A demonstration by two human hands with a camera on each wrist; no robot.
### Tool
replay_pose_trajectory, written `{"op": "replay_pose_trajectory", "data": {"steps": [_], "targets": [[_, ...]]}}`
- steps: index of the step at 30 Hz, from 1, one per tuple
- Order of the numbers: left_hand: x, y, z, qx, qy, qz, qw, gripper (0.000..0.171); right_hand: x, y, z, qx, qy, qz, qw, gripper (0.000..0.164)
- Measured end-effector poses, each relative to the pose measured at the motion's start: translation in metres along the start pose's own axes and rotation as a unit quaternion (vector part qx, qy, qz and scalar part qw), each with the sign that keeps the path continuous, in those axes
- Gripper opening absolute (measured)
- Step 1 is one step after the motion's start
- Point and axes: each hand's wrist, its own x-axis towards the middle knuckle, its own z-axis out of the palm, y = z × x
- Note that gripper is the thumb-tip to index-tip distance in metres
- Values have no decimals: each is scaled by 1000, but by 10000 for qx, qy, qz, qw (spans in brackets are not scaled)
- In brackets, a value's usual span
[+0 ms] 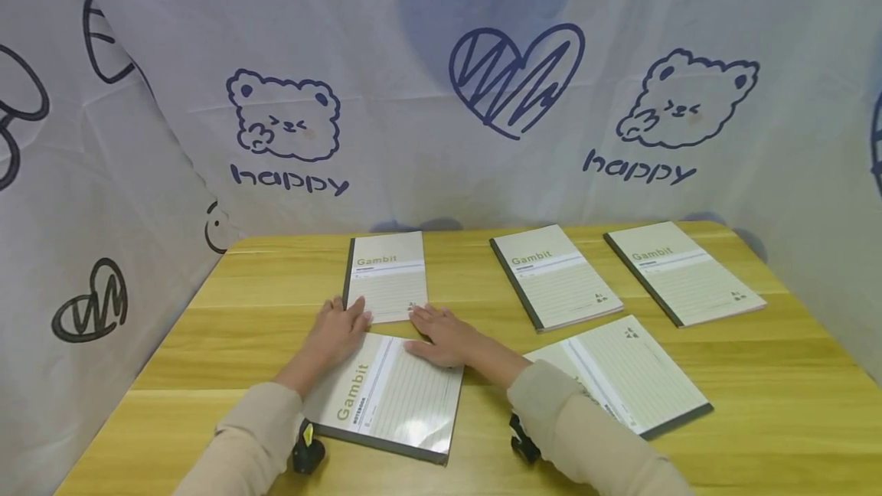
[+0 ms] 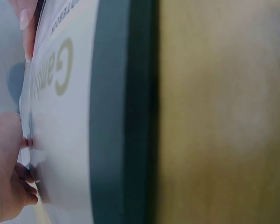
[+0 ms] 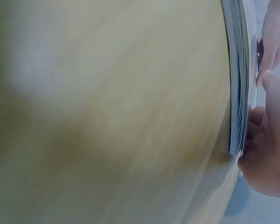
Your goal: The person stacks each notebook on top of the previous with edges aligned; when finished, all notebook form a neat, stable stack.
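My left hand (image 1: pixel 338 331) touches the near left corner of a white Gambit notebook (image 1: pixel 387 282), which lies at the back left with its dark spine to the left. At that notebook's near right corner rest the fingertips of my right hand (image 1: pixel 444 337). A second Gambit notebook (image 1: pixel 413 396) lies closer, below both hands, its dark spine facing me. My right thumb reaches over its far edge. The left wrist view shows this closer notebook's spine (image 2: pixel 109 116) and my left hand beside its cover. Its page edges (image 3: pixel 238 84) appear in the right wrist view.
Two more Gambit notebooks, one mid-right (image 1: pixel 558 274) and one far right (image 1: pixel 682 270), lie along the back of the wooden table (image 1: pixel 772 389). Another notebook (image 1: pixel 641 373) lies turned beside my right forearm, partly covered by the sleeve. A printed cloth (image 1: pixel 413 174) hangs behind the table.
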Motion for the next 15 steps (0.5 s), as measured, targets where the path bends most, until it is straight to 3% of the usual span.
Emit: {"op": "replay_pose_trajectory", "data": {"steps": [15], "targets": [[3, 8, 2, -103, -215, 404, 9989, 56, -19, 18, -6, -276, 42, -273, 9992, 61]]}}
